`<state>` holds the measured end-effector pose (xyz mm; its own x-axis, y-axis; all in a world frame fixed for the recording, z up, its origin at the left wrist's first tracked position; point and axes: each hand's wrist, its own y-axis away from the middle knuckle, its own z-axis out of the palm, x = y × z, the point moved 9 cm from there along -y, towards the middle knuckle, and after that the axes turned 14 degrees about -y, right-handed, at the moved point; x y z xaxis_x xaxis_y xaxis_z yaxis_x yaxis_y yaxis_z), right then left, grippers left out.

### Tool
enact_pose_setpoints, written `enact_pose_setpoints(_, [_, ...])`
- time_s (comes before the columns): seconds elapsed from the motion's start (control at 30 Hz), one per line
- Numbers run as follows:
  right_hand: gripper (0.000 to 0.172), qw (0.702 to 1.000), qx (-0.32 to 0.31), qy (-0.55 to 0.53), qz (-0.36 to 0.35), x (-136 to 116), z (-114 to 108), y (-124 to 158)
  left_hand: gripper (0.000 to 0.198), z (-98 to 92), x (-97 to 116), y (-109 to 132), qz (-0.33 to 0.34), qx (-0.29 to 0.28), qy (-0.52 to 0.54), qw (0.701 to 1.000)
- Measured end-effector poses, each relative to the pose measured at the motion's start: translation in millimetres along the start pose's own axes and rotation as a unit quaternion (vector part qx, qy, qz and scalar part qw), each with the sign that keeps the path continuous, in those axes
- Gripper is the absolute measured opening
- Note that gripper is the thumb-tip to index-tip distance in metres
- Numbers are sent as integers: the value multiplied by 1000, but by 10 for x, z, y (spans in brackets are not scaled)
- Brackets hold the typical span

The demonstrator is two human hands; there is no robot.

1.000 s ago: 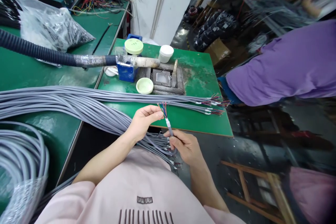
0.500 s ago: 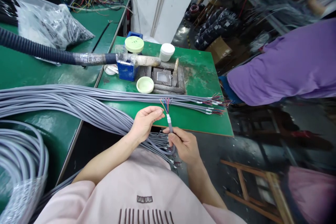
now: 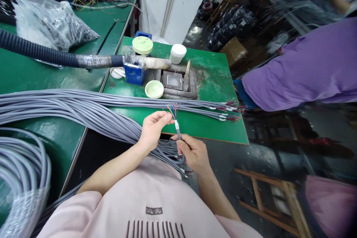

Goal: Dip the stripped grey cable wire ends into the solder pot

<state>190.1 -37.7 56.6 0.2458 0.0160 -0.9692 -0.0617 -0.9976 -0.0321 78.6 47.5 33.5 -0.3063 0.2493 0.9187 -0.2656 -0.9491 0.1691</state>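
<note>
Gripped between the thumb and fingers of my right hand is a grey multi-core cable, its end pointing up. A white band wraps the cable near the top, and thin coloured wires fan out above it. My left hand is closed in a pinch at the left side of these wires; a thin wire seems to be between its fingertips, partly hidden by the thumb. More grey cables hang below my hands, in front of my body. A long bundle of grey cables lies across the bench behind them.
A solder pot is set in the green bench, with a scraper by it. Around it are a pale green lid, a white jar and a black hose. At right are a person in purple and a wooden stool.
The cable end has shifted slightly left and tilted toward my left hand. My left fingertips now meet the wires near the white band. My right hand has moved slightly left and keeps its hold.
</note>
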Motion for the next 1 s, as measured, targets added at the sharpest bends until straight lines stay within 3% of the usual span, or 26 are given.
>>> enact_pose_setpoints(0.1, [28, 1000, 3, 23, -7, -1, 5, -7, 16, -77, 146, 47, 83, 34, -84, 992])
enact_pose_setpoints(0.2, [28, 997, -3, 73, -34, -47, 31, -22, 11, -112, 387, 116, 193, 57, -212, 956])
enact_pose_setpoints(0.3, [28, 989, -17, 125, -74, -121, 80, -42, 7, -96, 537, 129, 244, 44, -299, 921])
enact_pose_setpoints(0.4, [29, 978, -30, 185, -97, -161, 127, -64, 10, -139, 575, 74, 230, 33, -313, 921])
enact_pose_setpoints(0.63, [33, 959, -51, 250, -119, -219, 203, -75, 11, -236, 425, -110, 92, -30, -251, 963])
enact_pose_setpoints(0.7, [31, 975, -51, 199, -88, -203, 168, -92, 14, -231, 444, -109, 93, -35, -242, 965])
enact_pose_setpoints(0.8, [28, 998, -65, -2, 24, -81, 127, -148, 17, -220, 448, -54, 101, -17, -194, 976])
enact_pose_setpoints(0.9, [42, 964, -89, -227, 109, -24, 189, -224, 23, -121, 305, 32, 70, -36, -132, 988])
enact_pose_setpoints(1.0, [46, 942, -76, -307, 113, -76, 204, -341, 25, -20, 121, 111, 26, -65, -68, 995])
